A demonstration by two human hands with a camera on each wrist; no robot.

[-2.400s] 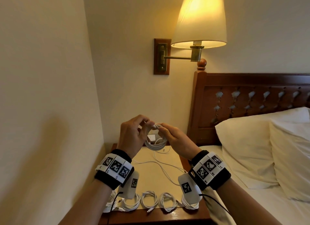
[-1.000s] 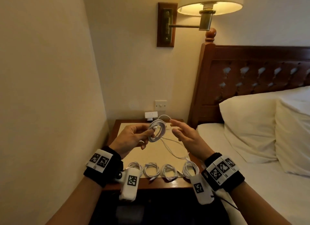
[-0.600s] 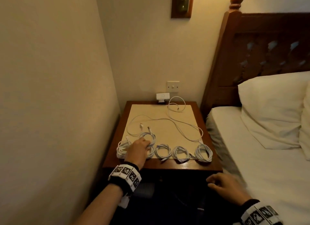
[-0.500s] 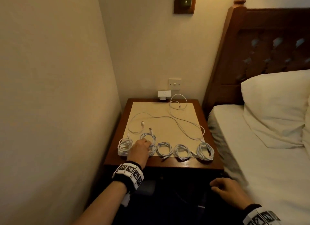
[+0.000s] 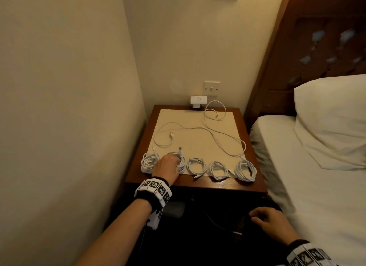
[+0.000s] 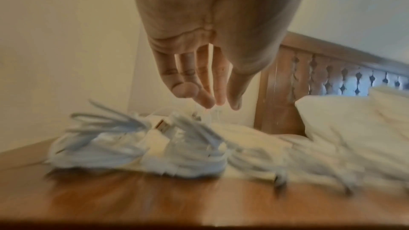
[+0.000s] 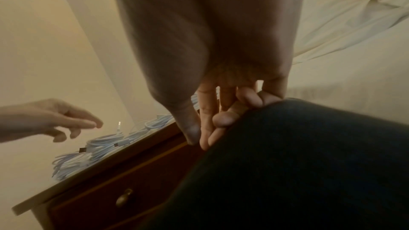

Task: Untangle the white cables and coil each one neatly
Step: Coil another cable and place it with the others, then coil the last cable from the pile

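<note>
Five coiled white cables lie in a row along the front of the cream mat (image 5: pixel 198 147) on the wooden nightstand (image 5: pixel 198 184). My left hand (image 5: pixel 168 164) hovers over the second coil (image 5: pixel 183 164) from the left, fingers (image 6: pixel 205 97) relaxed and straight, gripping nothing. The leftmost coil (image 5: pixel 148 162) lies beside it, and its USB plug (image 6: pixel 162 125) shows in the left wrist view. Loose white cables, one ending in a plug (image 5: pixel 172 135), snake across the mat behind the row. My right hand (image 5: pixel 265 218) rests on my dark trouser leg (image 7: pixel 287 163), fingers (image 7: pixel 221 120) loosely curled and holding nothing.
A wall stands close on the left. A white charger (image 5: pixel 198 101) and a wall switch (image 5: pixel 212 88) are at the back. The bed (image 5: pixel 316 186), pillow (image 5: pixel 332 117) and wooden headboard (image 5: pixel 297 47) are on the right. The nightstand drawer has a brass knob (image 7: pixel 124 200).
Both hands held one coil up; my left hand has since lowered it into the row and let go. My right hand dropped to my lap. My view tilted down.
</note>
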